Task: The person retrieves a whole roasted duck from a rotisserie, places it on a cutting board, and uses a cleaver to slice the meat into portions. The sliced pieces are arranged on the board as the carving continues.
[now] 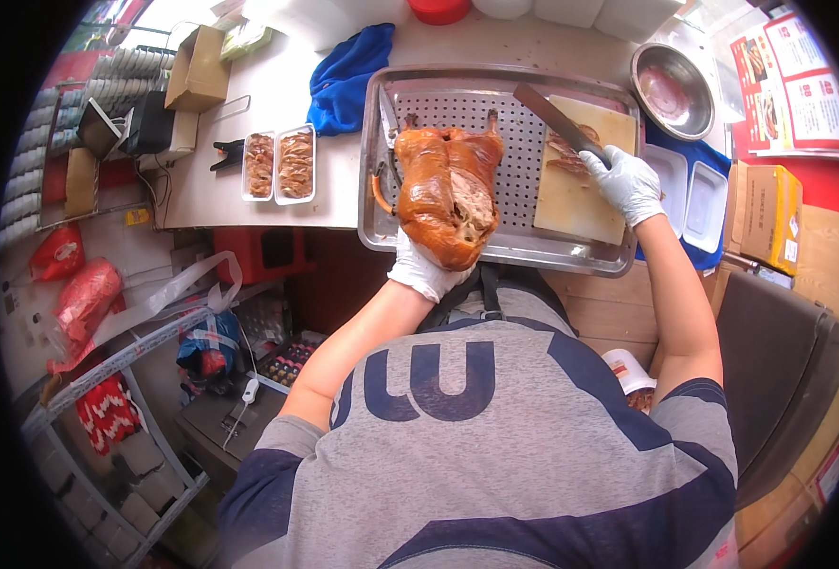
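A whole roast duck (pixel 441 192), glossy brown with pale meat laid bare on one side, lies on a perforated metal tray (pixel 519 254). My left hand (pixel 426 274), in a white glove, is under its near end and supports it; most of the fingers are hidden. In my right hand (pixel 626 181), also gloved, is the handle of a long-bladed knife (pixel 554 119). Its blade slants up and left over a pale cutting board (pixel 583 203), where sliced meat (pixel 569 156) lies. Another blade (pixel 388 117) rests at the tray's left side.
Two white containers of sliced meat (pixel 279 165) stand left, near a blue cloth (pixel 352 78). A steel bowl (pixel 673 91) sits at the back right, above white plastic trays (pixel 704 206). A cardboard box (pixel 770 217) is farther right.
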Demonstrator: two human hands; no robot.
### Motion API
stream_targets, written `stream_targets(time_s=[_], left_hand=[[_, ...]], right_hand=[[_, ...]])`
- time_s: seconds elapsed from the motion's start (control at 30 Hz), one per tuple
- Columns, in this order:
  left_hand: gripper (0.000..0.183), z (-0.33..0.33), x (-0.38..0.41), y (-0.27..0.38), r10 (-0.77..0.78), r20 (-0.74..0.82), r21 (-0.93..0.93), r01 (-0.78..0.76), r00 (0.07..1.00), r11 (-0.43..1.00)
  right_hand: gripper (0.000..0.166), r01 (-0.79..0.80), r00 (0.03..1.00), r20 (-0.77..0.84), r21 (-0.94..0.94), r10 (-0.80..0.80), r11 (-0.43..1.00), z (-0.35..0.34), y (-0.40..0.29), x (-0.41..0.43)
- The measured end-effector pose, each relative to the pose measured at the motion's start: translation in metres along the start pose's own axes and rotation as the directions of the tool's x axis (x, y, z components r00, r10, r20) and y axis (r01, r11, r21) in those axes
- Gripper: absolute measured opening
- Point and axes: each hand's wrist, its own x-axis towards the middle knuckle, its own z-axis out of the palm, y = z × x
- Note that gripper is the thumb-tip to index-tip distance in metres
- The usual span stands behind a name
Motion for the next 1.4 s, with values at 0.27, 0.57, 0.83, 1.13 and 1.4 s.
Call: stream_targets(time_s=[0.27,0.57,0.83,1.13,1.4], left_hand=[[0.042,0.000,0.001,0.000,-0.005,0.047,-0.022,0.006,0.999,1.000],[0.042,0.003,-0.001,0.000,-0.029,0.005,-0.021,0.029,1.000,0.999],[0.042,0.000,0.001,-0.001,-0.018,0.026,-0.066,0.020,0.999,0.998],[0.041,0.001,0.004,-0.001,-0.039,0.052,-0.111,0.044,0.998,0.993],[0.045,0.003,0.001,0.000,-0.076,0.008,-0.076,0.076,0.997,0.994]], right_hand=[[0.058,-0.051,0.998,-0.032,0.010,0.051,0.999,-0.003,-0.006,-0.011],[0.057,-0.063,0.993,-0.092,0.042,0.067,0.997,-0.001,-0.038,-0.004],[0.048,-0.236,0.956,0.291,0.721,0.025,0.651,-0.031,-0.031,-0.023],[0.023,-0.343,0.903,0.419,0.836,-0.094,0.429,-0.030,-0.113,-0.064],[0.031,-0.231,0.937,0.340,0.784,-0.087,0.577,-0.019,-0.127,-0.062]])
